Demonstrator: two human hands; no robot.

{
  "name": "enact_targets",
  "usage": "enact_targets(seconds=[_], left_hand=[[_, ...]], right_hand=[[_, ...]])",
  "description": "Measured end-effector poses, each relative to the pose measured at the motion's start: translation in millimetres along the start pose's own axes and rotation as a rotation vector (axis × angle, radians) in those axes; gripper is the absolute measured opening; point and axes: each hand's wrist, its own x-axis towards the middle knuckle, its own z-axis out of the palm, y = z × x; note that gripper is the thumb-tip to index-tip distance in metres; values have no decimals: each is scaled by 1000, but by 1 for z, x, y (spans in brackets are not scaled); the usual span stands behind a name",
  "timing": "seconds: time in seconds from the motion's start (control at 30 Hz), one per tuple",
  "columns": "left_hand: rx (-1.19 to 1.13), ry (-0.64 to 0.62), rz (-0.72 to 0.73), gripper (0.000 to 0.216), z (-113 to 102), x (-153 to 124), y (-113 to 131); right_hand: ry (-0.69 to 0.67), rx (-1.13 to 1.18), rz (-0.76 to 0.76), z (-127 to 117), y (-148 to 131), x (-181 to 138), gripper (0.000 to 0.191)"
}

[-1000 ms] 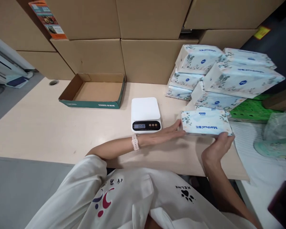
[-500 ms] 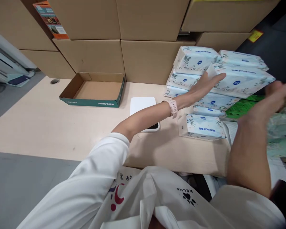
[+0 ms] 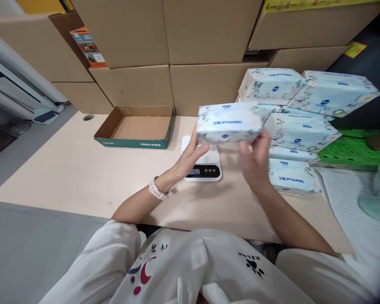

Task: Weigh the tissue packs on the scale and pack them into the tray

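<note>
Both my hands hold one pale blue tissue pack (image 3: 229,123) in the air, just above the white kitchen scale (image 3: 202,164). My left hand (image 3: 190,158) grips the pack's left end from below. My right hand (image 3: 256,158) grips its right end, fingers curled under it. The scale's lit display faces me beneath the pack. A pink watch sits on my left wrist.
A stack of more tissue packs (image 3: 304,109) stands at the right, one pack (image 3: 291,179) lying on the table in front of it. An open shallow cardboard tray (image 3: 136,128) sits at the back left. Large cartons (image 3: 205,55) wall the table's far edge. A green crate (image 3: 351,147) is far right.
My hands reached up to the stack at the right, took a tissue pack from it, and brought it left over the scale. The earlier pack stays on the table.
</note>
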Motion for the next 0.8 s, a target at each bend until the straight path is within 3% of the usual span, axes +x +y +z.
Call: enact_targets(seconds=[0.13, 0.3, 0.37, 0.47, 0.6, 0.7, 0.8], left_hand=[[6, 86, -132, 96, -27, -27, -18], [2, 93, -211, 102, -43, -37, -38], [25, 150, -228, 99, -50, -41, -45], [23, 282, -273, 86, -62, -47, -56], [-163, 493, -379, 66, -75, -46, -69], [-303, 619, -451, 53, -80, -42, -72], [-326, 661, -465, 45, -80, -40, -73]], right_hand=[[-173, 66, 190, 36, 36, -8, 77], [-217, 24, 282, 37, 66, -21, 82], [-183, 16, 282, 33, 69, -26, 79], [-24, 50, 307, 29, 73, -27, 74], [164, 128, 379, 27, 84, -21, 80], [207, 139, 399, 27, 90, -19, 81], [190, 151, 403, 26, 92, -19, 77]])
